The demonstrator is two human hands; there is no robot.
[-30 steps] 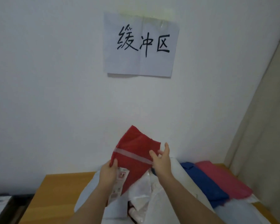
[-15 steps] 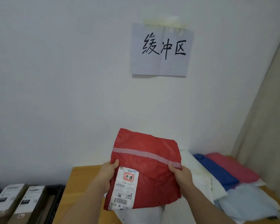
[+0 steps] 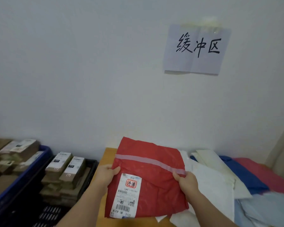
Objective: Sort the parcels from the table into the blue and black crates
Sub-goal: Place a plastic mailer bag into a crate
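Worktop: the tan wooden worktop (image 3: 107, 154) stands against the white wall.
Blue crate: the blue plastic crate (image 3: 25, 172), holding brown boxes, sits far left of the worktop.
Black crate: the black slotted plastic crate (image 3: 87, 176), stacked with brown labelled boxes, sits just left of the worktop.
Parcel: the red plastic mailer parcel (image 3: 152, 176) is held above the worktop, white label up.
Other parcels: white, blue and pink bags (image 3: 220, 174) lie on the worktop's right.
Hands: left hand (image 3: 107, 173) and right hand (image 3: 186, 179) pinch the parcel's 2 side edges.

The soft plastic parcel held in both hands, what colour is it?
Red plastic parcel, crossed by a pale tape strip; head view.
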